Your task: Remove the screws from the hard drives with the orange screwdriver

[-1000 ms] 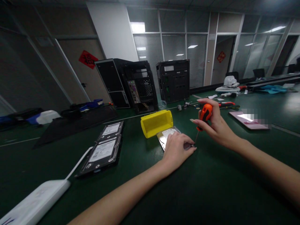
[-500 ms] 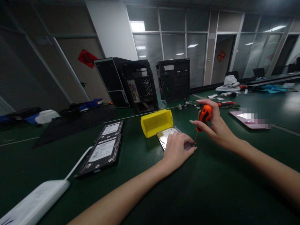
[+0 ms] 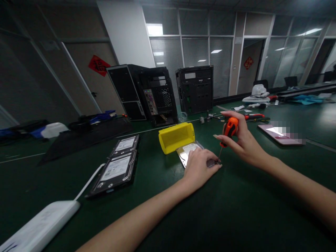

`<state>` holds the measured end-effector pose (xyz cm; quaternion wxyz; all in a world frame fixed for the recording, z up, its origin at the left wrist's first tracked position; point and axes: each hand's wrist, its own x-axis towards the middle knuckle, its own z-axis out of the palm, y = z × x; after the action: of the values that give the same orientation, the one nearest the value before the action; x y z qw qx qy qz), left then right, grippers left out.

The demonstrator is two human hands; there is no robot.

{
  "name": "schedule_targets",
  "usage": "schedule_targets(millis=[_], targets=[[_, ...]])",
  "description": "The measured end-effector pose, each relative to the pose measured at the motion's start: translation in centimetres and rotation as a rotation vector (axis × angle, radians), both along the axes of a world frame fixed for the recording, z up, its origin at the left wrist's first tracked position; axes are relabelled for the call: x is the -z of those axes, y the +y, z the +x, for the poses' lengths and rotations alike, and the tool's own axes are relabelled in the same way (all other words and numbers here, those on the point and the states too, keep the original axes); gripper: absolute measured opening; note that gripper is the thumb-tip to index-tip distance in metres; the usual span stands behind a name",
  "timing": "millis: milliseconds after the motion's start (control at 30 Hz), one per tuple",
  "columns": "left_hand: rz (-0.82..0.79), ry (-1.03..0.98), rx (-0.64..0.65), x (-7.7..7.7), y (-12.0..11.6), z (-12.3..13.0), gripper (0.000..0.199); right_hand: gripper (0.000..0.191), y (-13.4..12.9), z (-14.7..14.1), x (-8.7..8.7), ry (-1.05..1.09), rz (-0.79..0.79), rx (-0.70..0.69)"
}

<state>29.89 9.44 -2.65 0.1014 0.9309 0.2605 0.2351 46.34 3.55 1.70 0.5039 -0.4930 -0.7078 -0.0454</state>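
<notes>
My left hand (image 3: 198, 164) grips the near part of a silver hard drive (image 3: 185, 150) lying on the green table, its fingers covering much of it. An orange and black screwdriver (image 3: 231, 127) is held in my right hand (image 3: 245, 141), its shaft slanting down to the drive's near right corner, by my left fingertips. What the tip touches is too small to tell. Directly behind the drive stands a yellow open bin (image 3: 177, 137), tipped with its opening toward me.
Two more hard drives (image 3: 117, 168) lie to the left, near a white power strip (image 3: 42, 224). Black computer cases (image 3: 195, 89) stand at the back. A pink phone-like slab (image 3: 280, 134) and red-handled pliers (image 3: 254, 116) are on the right.
The whole view has shifted very slightly. Both hands, the screwdriver and the drive keep the same positions relative to each other.
</notes>
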Motion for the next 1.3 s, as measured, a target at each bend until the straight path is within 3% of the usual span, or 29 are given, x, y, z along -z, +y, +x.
schedule_targets(millis=[533, 633, 767, 833, 1300], targets=[[-0.014, -0.011, 0.012, 0.2, 0.0, -0.1, 0.013, 0.053, -0.1, -0.2, -0.5, 0.056, -0.059, -0.009], [-0.03, -0.015, 0.013, 0.1, -0.1, -0.1, 0.013, 0.045, 0.1, -0.4, -0.5, 0.154, -0.096, -0.113], [-0.053, -0.006, 0.005, -0.1, -0.3, 0.0, 0.013, 0.043, 0.8, -0.5, -0.1, 0.393, -0.204, -0.418], [-0.064, -0.003, -0.006, -0.1, -0.3, 0.0, 0.013, 0.044, 1.1, -0.5, 0.1, 0.464, -0.239, -0.492], [-0.024, -0.021, 0.028, 0.2, -0.1, -0.1, 0.014, 0.039, 1.3, -1.4, 0.4, 0.517, -0.242, -0.514]])
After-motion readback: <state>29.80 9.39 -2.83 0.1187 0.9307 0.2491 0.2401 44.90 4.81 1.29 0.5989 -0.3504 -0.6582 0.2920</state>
